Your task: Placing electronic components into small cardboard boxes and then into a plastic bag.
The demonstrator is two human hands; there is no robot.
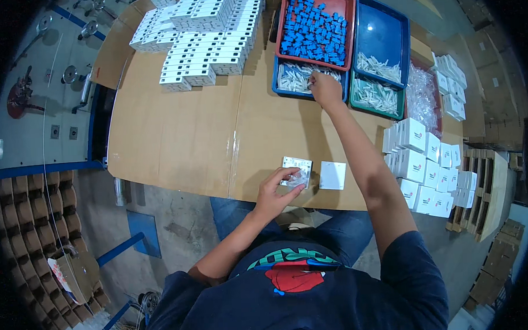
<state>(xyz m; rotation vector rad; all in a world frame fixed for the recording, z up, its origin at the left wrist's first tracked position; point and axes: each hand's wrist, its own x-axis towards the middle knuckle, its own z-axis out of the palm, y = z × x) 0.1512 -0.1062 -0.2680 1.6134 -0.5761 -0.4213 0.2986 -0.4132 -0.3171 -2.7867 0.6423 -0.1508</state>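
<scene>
At the near edge of the table, my left hand (pixel 274 195) is closed on a small clear plastic bag (pixel 298 179), holding it over a white square plate (pixel 290 162) with small holes. A second, plain white square plate (pixel 332 175) lies flat just to the right. My right arm stretches forward, and my right hand (pixel 325 88) is at a blue tray (pixel 280 94) of small white plastic pieces (pixel 293 78). Its fingers are pinched together at the pieces; what lies between them is too small to make out.
A red tray (pixel 352 22) of blue parts (pixel 312 32) overlaps the blue tray. To its right are another blue tray (pixel 381 30) and a green tray (pixel 376 110) with white pieces. White boxes (pixel 415 165) stand at right; white units (pixel 207 42) are stacked far left.
</scene>
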